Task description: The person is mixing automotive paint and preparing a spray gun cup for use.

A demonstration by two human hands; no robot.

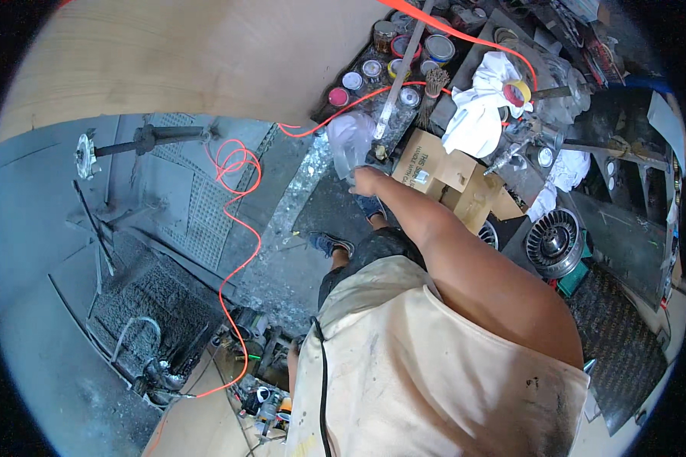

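Observation:
My right arm reaches forward. My right hand (pixel 367 181) is closed around the lower end of a translucent plastic bag (pixel 351 137), which stands up puffed out beyond my fingers. Beside that hand lies an opened brown cardboard box (pixel 421 156). Paint cans (pixel 439 49) and smaller tins crowd the floor just past the bag. At the left edge of my pale, stained shirt, only a sliver of my left hand or arm (pixel 292 364) shows; its fingers are hidden.
An orange hose (pixel 258 238) loops across the grey floor and over the cans. White cloth (pixel 476 114) and a roll of tape (pixel 517 93) lie to the right, near a finned metal wheel (pixel 553 242). Metal stands (pixel 149 139) are at left, with a dark textured tray (pixel 156 305).

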